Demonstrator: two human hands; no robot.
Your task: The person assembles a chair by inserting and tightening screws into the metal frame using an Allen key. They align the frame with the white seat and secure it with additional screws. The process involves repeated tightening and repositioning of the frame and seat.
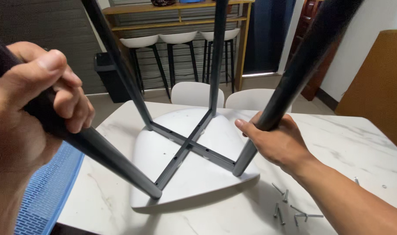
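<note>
Both hands clenched on dark legs: left hand (pixel 28 100) high on the near leg (pixel 98 150), right hand (pixel 274 139) low on the right leg (pixel 294 74). Upturned white chair seat (pixel 194 174) lies below between them on the marble table (pixel 359 148), legs slanting up; loose screws (pixel 290 209) probably unused.

A white marbled tabletop (pixel 351 139) carries an upturned white chair seat (pixel 194 174) with dark legs, loose screws (pixel 290 206) just beside it, and a blue plastic basket (pixel 46 191) at its left edge.
</note>
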